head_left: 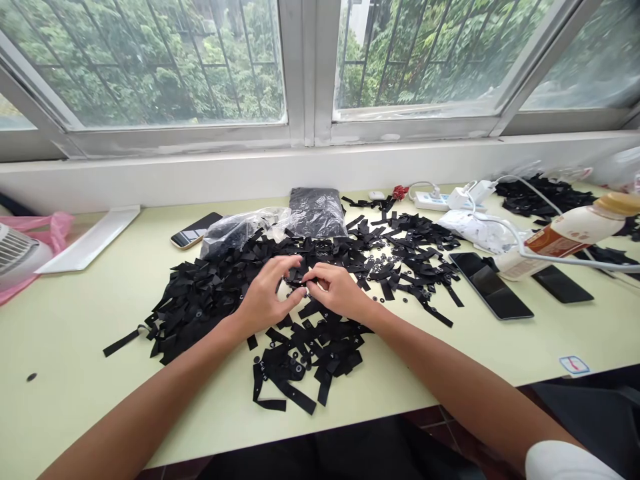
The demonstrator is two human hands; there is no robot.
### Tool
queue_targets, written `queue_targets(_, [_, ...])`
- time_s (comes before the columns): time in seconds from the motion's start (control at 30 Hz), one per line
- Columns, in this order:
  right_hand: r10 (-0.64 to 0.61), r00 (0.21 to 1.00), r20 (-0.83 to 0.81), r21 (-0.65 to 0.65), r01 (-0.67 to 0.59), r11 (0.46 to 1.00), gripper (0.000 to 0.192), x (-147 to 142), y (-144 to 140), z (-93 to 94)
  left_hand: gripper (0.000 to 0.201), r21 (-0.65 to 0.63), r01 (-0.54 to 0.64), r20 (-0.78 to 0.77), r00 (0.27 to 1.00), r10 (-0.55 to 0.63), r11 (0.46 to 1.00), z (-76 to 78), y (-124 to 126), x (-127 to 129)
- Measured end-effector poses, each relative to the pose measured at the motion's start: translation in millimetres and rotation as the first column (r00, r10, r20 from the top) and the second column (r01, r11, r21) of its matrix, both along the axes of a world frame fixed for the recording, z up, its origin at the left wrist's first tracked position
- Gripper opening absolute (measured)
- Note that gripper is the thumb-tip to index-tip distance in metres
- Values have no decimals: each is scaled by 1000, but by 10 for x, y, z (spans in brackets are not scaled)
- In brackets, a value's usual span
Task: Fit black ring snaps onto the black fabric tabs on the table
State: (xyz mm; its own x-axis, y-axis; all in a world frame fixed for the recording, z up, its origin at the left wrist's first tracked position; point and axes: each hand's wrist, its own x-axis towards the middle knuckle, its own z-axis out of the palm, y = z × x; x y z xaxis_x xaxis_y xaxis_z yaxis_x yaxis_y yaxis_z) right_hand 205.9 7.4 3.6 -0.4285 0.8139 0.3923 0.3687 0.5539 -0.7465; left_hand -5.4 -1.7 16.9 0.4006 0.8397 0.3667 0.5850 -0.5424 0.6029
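While a clear bag (240,230) holds black strips, left hand (265,297) and right hand (337,288) pinch one black strip (299,280).

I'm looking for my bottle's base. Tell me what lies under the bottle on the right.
The bottle lies tilted over a dark phone and white cable. Its base end hides whatever is beneath.

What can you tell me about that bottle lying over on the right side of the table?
The bottle lies tipped on its side on the pale green table, right of the black strips. Its body looks like white plastic with an orange-brown label, and its tan cap points toward the right edge. A white cable crosses in front of it, and a dark phone lies flat close by. Neither hand touches it.
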Motion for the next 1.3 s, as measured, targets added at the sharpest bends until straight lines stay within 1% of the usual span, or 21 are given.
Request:
queue_targets(0.07, [8,1000,16,9,-8,1000,15,-5,-3,-8,42,-166,52,-13,998,-55,985,-13,10,18])
queue_targets(0.1, [1,1000,21,1,-1,1000,15,-2,-1,-5,38,-236,54,0,998,-56,970,-25,19,25])
queue_targets(0.17, [-31,999,25,-26,32,999,15,17,10,15,37,-308,8,55,998,9,951,-45,42,27])
queue_targets(0.27, [-68,996,63,-61,72,996,19,81,43,67,39,-323,-106,120,981,152,940,-56,79,7])
queue_targets(0.37, [-1,982,188,-61,12,998,23,156,81,80,42,-326,-169,163,959,232,930,-54,110,-21])
queue_targets(0.43, [54,955,291,-42,-43,998,17,188,101,44,41,-331,-165,187,954,236,929,-59,123,-34])
queue_targets(0.5, [77,931,356,-17,-76,997,10,196,115,-16,42,-351,-135,202,955,215,927,-73,130,-43])
queue_targets(0.57, [82,924,374,5,-90,996,10,186,123,-77,43,-375,-94,213,959,185,922,-92,136,-49])
queue_targets(0.67, [74,934,351,9,-82,997,9,159,128,-129,42,-401,-44,239,959,151,915,-119,146,-53])
queue_targets(0.77, [49,954,295,-33,-41,999,3,140,130,-128,40,-418,-14,280,949,143,909,-140,154,-57])
queue_targets(0.87, [20,979,205,-120,4,993,4,129,131,-94,41,-438,6,331,931,155,899,-153,160,-59])
queue_targets(0.93, [-7,995,95,-195,26,980,8,121,130,-66,42,-450,26,368,916,159,893,-150,161,-57])
queue_targets(1.0, [-33,999,-41,-286,20,958,15,110,128,-45,42,-460,49,397,905,156,887,-134,158,-52])
queue_targets(1.07, [-37,983,-177,-393,-37,919,22,95,124,-38,40,-463,75,407,903,136,883,-108,150,-46])
queue_targets(1.13, [-24,952,-306,-489,-135,862,27,74,120,-49,35,-456,115,407,909,91,883,-82,140,-42])
queue_targets(1.2, [-34,911,-410,-545,-215,811,29,51,117,-68,32,-448,182,413,910,22,875,-70,130,-42])
queue_targets(1.3, [-79,871,-485,-589,-259,766,31,21,111,-90,29,-448,266,418,906,-63,854,-80,123,-48])
